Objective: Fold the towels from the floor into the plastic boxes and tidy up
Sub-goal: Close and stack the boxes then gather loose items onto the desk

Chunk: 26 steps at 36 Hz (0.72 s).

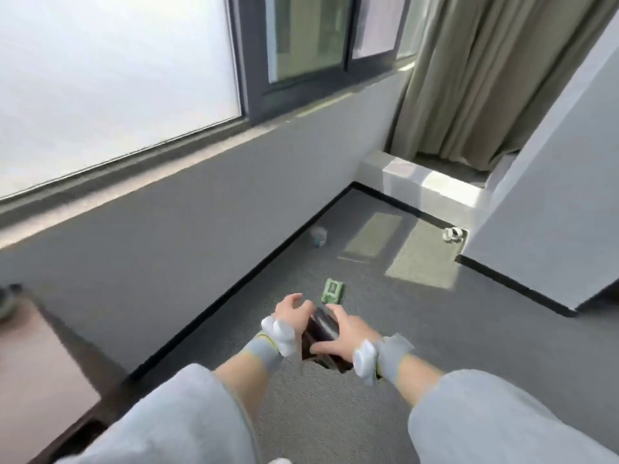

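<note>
A dark brown folded towel (321, 331) hangs above the grey carpet between my two hands, in the lower middle of the view. My right hand (340, 338) grips it from the right, fingers over the top and thumb underneath. My left hand (292, 309) is at its upper left edge with curled fingers that seem to hold that edge; blur hides the exact contact. Both wrists wear grey bands with white trackers. No plastic box is in view.
A small green object (332, 290) lies on the carpet just beyond my hands. A clear bottle (318, 236) lies by the wall under the window. A small white object (453, 234) sits at the corner of the white partition. A brown table (37, 356) stands at the left.
</note>
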Each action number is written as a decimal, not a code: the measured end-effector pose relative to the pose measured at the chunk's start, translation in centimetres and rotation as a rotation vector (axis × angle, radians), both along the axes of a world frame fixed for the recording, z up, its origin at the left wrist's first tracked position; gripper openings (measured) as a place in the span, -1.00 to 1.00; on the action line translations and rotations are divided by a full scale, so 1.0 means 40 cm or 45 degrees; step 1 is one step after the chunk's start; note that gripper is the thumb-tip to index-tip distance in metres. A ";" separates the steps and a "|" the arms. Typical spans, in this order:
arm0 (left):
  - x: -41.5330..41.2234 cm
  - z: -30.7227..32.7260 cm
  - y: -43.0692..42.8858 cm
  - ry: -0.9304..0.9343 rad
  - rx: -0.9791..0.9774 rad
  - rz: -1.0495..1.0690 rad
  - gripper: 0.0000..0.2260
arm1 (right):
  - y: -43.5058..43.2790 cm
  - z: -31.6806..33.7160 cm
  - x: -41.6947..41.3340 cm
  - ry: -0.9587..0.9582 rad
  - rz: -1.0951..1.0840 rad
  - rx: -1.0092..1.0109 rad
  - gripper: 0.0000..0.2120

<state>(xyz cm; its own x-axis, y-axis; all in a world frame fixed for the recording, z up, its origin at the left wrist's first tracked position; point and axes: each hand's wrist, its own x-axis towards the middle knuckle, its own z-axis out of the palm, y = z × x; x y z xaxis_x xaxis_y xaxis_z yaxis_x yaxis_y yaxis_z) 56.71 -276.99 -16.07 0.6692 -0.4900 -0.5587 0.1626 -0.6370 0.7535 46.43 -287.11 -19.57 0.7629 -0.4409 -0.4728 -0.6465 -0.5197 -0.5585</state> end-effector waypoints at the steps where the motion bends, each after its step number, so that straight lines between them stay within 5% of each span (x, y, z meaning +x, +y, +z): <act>1: -0.008 0.027 0.036 0.010 -0.032 0.095 -0.63 | 0.020 0.034 0.006 -0.034 0.139 -0.030 0.05; 8: 0.021 0.136 0.195 -0.086 0.031 0.007 -0.54 | 0.101 0.168 0.082 -0.353 0.644 -0.342 -0.30; 16: 0.045 0.274 0.451 -0.310 0.058 0.043 -0.66 | 0.252 0.303 0.209 -0.721 1.077 -0.840 -0.35; 20: 0.054 0.344 0.582 -0.373 -0.168 0.220 -0.77 | 0.358 0.387 0.258 -0.778 0.962 -0.405 -0.40; 26: 0.062 0.413 0.729 -0.387 -0.367 0.326 -0.66 | 0.472 0.440 0.307 -0.506 0.748 0.460 -0.84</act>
